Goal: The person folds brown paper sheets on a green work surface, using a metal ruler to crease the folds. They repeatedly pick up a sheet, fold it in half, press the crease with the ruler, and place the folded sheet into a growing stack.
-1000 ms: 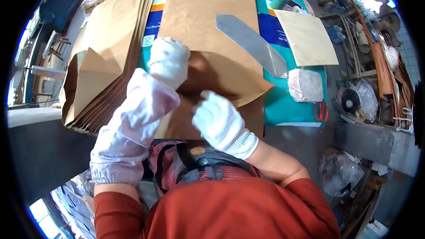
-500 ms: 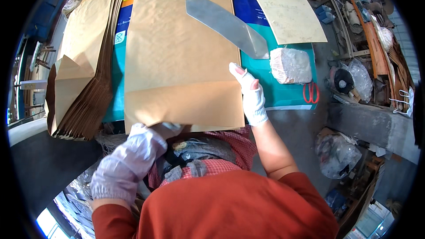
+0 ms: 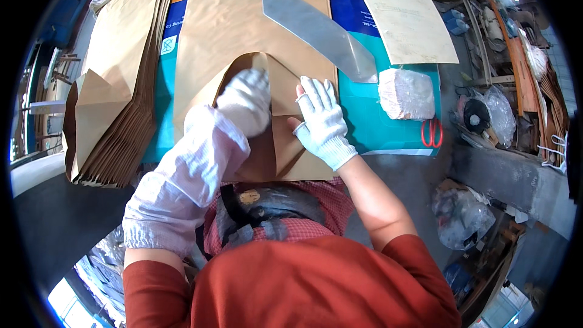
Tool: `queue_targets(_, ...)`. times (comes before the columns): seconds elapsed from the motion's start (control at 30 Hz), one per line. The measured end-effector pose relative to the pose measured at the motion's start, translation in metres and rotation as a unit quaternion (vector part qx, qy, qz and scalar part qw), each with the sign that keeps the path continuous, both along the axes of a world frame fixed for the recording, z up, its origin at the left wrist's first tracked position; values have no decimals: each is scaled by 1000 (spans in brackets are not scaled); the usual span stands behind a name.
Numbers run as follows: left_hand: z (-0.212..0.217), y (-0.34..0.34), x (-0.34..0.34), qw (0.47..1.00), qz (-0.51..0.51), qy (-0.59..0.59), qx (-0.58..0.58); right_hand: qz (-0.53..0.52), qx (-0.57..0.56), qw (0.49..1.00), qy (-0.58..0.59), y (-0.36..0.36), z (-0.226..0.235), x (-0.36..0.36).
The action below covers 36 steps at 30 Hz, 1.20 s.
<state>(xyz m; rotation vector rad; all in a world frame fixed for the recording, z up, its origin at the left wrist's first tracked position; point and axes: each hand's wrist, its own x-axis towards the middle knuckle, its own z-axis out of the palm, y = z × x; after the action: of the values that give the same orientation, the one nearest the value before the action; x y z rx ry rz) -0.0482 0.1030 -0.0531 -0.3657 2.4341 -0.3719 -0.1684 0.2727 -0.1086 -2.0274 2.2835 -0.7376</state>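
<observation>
A grey metal template (image 3: 319, 30) lies just beyond the fingers. Right of them sits a white wrapped bundle (image 3: 405, 93), with red scissors (image 3: 431, 132) beyond it at the teal mat's (image 3: 370, 118) edge. A tan card (image 3: 410, 21) lies farther up and right. Well left of the fingers, a stack of folded brown bags (image 3: 112, 103) rests.

A white plastic-wrapped package (image 3: 405, 93) lies on the teal desk (image 3: 376, 127), just right of the brown paper sheet (image 3: 243, 30). A blue-and-white printed label (image 3: 172, 24) shows between the sheet and a stack of folded brown paper bags (image 3: 115, 97) at left.
</observation>
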Motion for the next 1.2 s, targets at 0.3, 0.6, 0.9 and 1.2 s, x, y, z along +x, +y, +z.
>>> queue_targets(0.3, -22, -25, 4, 963, 122, 240, 33, -29, 23, 998, 50, -13, 7, 15)
queue_targets(0.6, 40, -64, 134, 527, 298, 649, 460, -23, 112, 991, 74, -17, 21, 21)
queue_targets(0.9, -39, -46, 188, 813, 109, 520, 236, 14, 56, 993, 100, -65, 10, 21)
queue_targets(1.2, -17, -26, 162, 859, 122, 480, 130, 25, 27, 995, 95, -67, 8, 19)
